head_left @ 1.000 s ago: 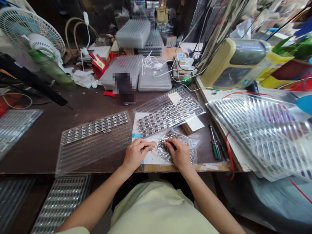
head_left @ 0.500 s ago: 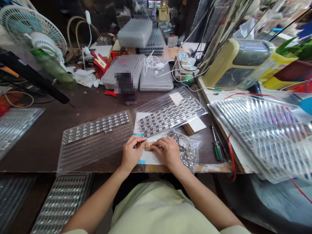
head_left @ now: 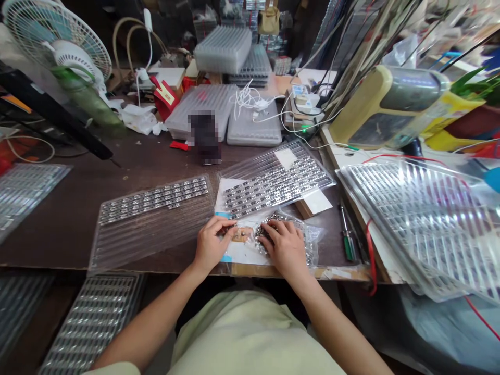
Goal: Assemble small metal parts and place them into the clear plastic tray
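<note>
Hands, bare and side by side, over the near edge of a dark brown table [head_left: 156, 156]. Left hand [head_left: 212, 242] with fingers curled inward, thumb and forefinger drawn close together, just beside the left end of a small tan block [head_left: 239, 235]. Too small to make out, any part between those fingertips; cannot tell whether gripping or not. Right hand [head_left: 287, 245] palm down and open, fingers loosely spread and bent, tips down among shiny little silver metal parts [head_left: 279, 216] heaped in a clear, crinkled plastic bag [head_left: 313, 237]. Small tan block between the two hands, on a flat white sheet [head_left: 244, 256] with bright blue tape [head_left: 225, 259] along the left side.

To the left of the sheet, tilted across the table and overhanging the front edge, a clear ridged plastic tray [head_left: 148, 237], with rows of small silver-and-black pieces [head_left: 183, 191] along the far side and bare ridges nearer. Beyond the hands, a second clear ridged tray [head_left: 250, 172], set at a slant and partly over the white sheet, with more such rows and a pale paper slip [head_left: 286, 158] on top. Right of the bag, well apart from the right hand, a green-handled screwdriver [head_left: 347, 247] with a metal shaft pointing away. Further right, overlapping clear ridged plastic trays [head_left: 433, 224].
</note>
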Tool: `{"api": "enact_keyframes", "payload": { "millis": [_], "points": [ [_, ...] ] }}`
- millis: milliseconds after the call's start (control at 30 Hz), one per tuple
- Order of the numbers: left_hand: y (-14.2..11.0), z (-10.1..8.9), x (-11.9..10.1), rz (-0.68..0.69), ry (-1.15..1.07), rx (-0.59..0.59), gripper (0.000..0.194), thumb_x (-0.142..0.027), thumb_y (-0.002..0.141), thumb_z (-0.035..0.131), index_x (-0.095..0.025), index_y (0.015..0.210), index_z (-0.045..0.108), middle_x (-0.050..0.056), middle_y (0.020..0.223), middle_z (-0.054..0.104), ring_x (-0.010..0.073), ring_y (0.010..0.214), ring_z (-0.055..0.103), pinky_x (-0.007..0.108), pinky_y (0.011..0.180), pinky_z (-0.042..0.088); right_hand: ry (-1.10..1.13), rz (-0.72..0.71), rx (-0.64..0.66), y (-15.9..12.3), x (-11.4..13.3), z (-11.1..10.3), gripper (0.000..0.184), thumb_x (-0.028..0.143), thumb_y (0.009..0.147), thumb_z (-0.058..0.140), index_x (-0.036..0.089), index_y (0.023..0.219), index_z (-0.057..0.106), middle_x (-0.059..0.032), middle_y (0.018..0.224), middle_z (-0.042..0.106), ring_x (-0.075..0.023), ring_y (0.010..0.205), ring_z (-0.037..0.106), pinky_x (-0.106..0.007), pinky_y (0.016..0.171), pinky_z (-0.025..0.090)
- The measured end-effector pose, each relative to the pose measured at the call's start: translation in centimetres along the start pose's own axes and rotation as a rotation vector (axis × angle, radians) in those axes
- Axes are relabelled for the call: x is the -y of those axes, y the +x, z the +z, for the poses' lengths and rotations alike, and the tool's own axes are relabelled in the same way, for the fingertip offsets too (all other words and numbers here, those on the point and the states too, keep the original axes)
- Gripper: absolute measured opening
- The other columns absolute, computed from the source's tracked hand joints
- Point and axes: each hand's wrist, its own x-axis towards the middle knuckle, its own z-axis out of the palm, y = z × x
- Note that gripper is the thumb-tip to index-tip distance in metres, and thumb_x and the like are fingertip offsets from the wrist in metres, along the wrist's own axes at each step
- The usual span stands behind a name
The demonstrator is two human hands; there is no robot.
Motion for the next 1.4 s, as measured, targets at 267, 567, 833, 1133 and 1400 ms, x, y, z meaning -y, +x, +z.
{"api": "enact_keyframes", "payload": {
  "millis": [267,567,833,1133,1400],
  "points": [
    [0.9,-0.1,-0.1,-0.059,-0.059,-0.005,0.017,-0.03,0.083,0.061,-0.019,0.091,0.07,0.005,0.091,0.066,0.0135,0.074,0.062,0.023,0.061,0.05,0.179,0.008,-0.092,-0.7,-0.8,1.0,0.018,0.03,0.092,0.054,0.023,0.089,0.07,-0.0046,0.09,0.066,-0.018,0.084,0.051,-0.032,0.075,0.039],
    [1.0,1.2,-2.1,0.143,0.061,0.159,0.014,-0.029,0.083,0.064,-0.024,0.092,0.072,0.004,0.087,0.067,0.0162,0.082,0.062,0.028,0.073,0.05,0.349,0.075,-0.194,-0.7,-1.1,1.0,0.019,0.025,0.091,0.053,0.025,0.098,0.072,-0.0053,0.084,0.064,-0.0188,0.081,0.052,-0.033,0.072,0.045],
    [0.4,2.2,-1.2,0.173,0.142,0.238,0.012,-0.025,0.082,0.064,-0.024,0.092,0.072,0.003,0.086,0.066,0.0173,0.083,0.061,0.03,0.077,0.049,0.441,0.047,-0.206,-1.0,-1.2,1.0,0.012,0.023,0.09,0.055,0.022,0.091,0.067,-0.0036,0.085,0.068,-0.018,0.082,0.058,-0.032,0.076,0.046],
    [0.2,2.4,-1.4,0.139,0.09,0.251,0.011,-0.023,0.082,0.065,-0.025,0.089,0.072,0.003,0.085,0.067,0.0168,0.082,0.062,0.03,0.076,0.05,0.454,0.064,-0.187,-0.9,-1.1,0.6,0.019,0.023,0.093,0.048,0.022,0.1,0.066,-0.005,0.088,0.07,-0.0181,0.083,0.062,-0.032,0.075,0.049],
    [4.9,-3.5,1.9,0.063,0.256,-0.021,0.015,-0.03,0.082,0.062,-0.024,0.092,0.072,0.004,0.09,0.067,0.0195,0.086,0.06,0.033,0.081,0.047,0.429,-0.007,-0.124,-0.2,0.5,-0.1,0.016,0.022,0.091,0.049,0.023,0.093,0.066,-0.0047,0.089,0.068,-0.0191,0.085,0.06,-0.034,0.078,0.047]
  ]
}}
